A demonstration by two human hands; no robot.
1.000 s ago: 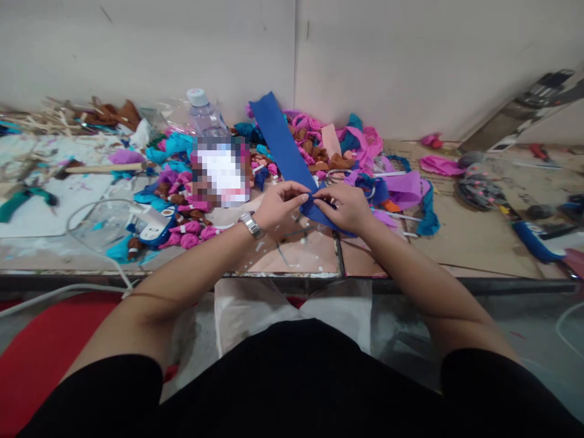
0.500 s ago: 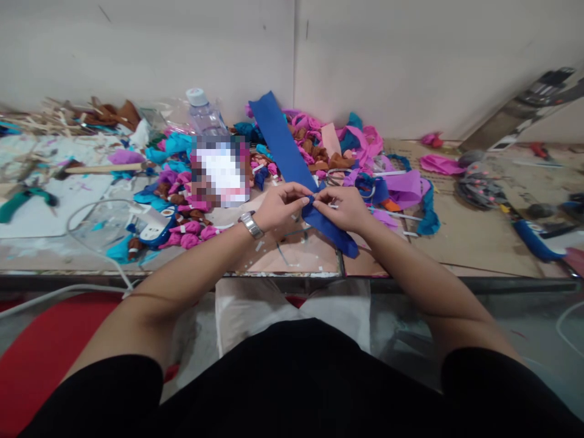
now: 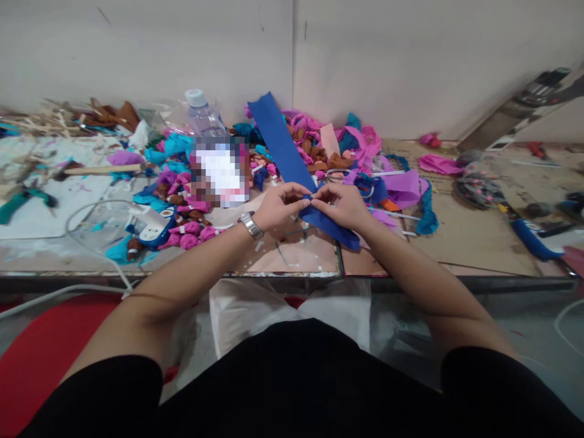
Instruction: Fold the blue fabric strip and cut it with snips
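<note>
A long, flat, dark blue strip of thin, paper-like or cloth-like material [image 3: 280, 137] runs slantwise over the middle of the surface [image 3: 303, 261], its far end reaching toward the pale wall [image 3: 182, 48] and its near end lying beneath and beside the fingers of the right hand [image 3: 342, 204]. The left hand [image 3: 280, 207] pinches the strip between thumb and forefinger partway along its length, and the right hand pinches it just beside that spot, so that the two sets of fingertips nearly meet and the material is gathered between them. Whether the tips touch each other cannot be made out. A silver metal watch [image 3: 250, 225] circles the left wrist. Beyond the hands, behind and beside the strip, lies a heap of crumpled pink, brown and teal pieces [image 3: 312, 146]; a clear plastic bottle with a white cap [image 3: 206, 118] stands to its left, behind a pixelated pale rectangle [image 3: 222, 173]. Further left are a blue-and-white device [image 3: 159, 226] near a thin white cable [image 3: 100, 255], a tool with a wooden handle [image 3: 104, 168] and green-handled pliers [image 3: 16, 207]. To the right of the right hand lie a light purple strip [image 3: 404, 188] and a teal, wrinkled band [image 3: 427, 213], and beyond them a grey bundle with pink spots [image 3: 477, 182] rests on brown cardboard [image 3: 456, 237].
</note>
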